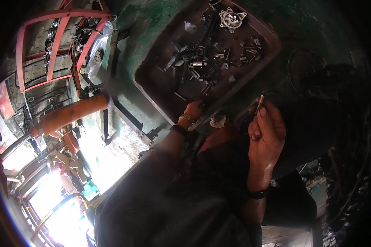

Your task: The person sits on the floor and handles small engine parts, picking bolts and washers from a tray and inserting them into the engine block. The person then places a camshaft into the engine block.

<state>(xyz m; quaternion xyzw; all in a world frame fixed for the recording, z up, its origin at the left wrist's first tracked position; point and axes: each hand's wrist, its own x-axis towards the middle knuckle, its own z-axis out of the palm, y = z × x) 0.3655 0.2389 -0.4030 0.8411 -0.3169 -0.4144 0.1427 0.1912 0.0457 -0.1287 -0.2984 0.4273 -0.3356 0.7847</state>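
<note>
My right hand [268, 129] is raised to the right of a dark metal tray [145, 84]. Its thumb and fingers pinch a small brass-coloured, bolt-like metal part [261, 99] that points upward. My left hand [193, 109] reaches in over the tray's near edge; shadow hides its fingertips, so its grip does not show. Bolts [249, 52] and other small greasy metal parts are scattered in the tray. A round silver housing with an inner vaned wheel [232, 19] lies at the tray's far end. A short shiny cylinder [197, 64] sits among the parts in the middle.
A crumpled pale rag or paper [217, 121] lies just outside the tray's near edge. At the left stand a red metal rack [57, 49] and a large orange cylinder [74, 113]. Clear plastic sheeting [97, 61] hangs by the rack. A dark round object [305, 68] is at the right.
</note>
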